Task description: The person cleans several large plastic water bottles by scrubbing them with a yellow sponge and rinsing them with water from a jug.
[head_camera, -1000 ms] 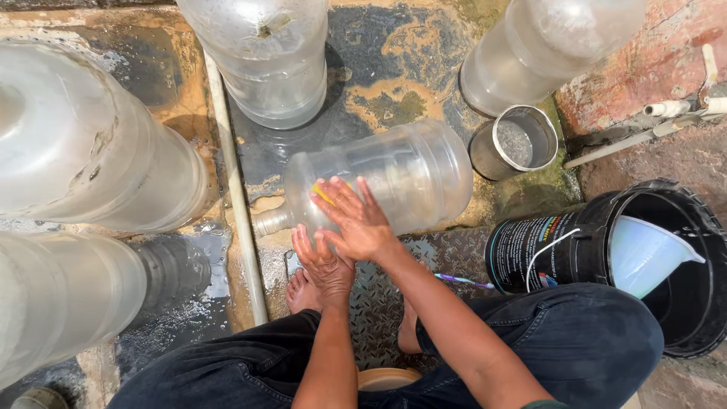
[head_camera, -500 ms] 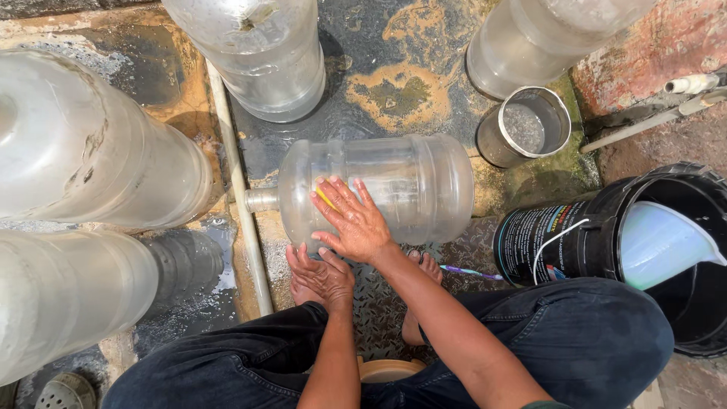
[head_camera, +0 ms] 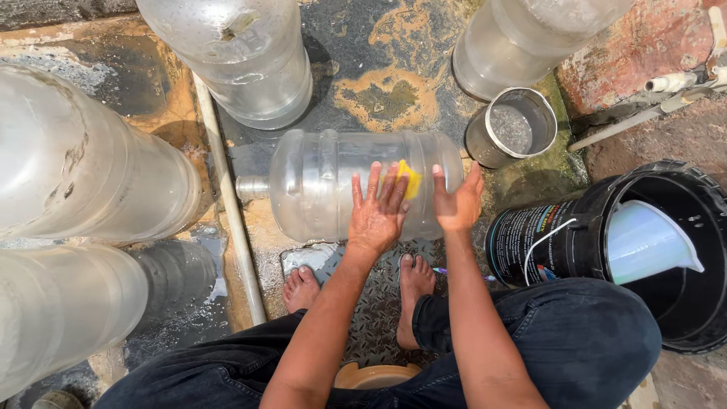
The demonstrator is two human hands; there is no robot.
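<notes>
A clear jug point(head_camera: 333, 185) is laid on its side under both hands. The left hand point(head_camera: 376, 214) is pressed flat on it, fingers spread, over a yellow sponge point(head_camera: 409, 179). The right hand point(head_camera: 458, 203) is cupped open against the jug's base. Right of it, a steel cup point(head_camera: 512, 126) and a black bucket point(head_camera: 583, 235) are seen.

The wet stained floor point(head_camera: 394, 91) carries a toppled clear jug point(head_camera: 318, 189), a metal cup point(head_camera: 509, 127) and a black bucket point(head_camera: 560, 235).
</notes>
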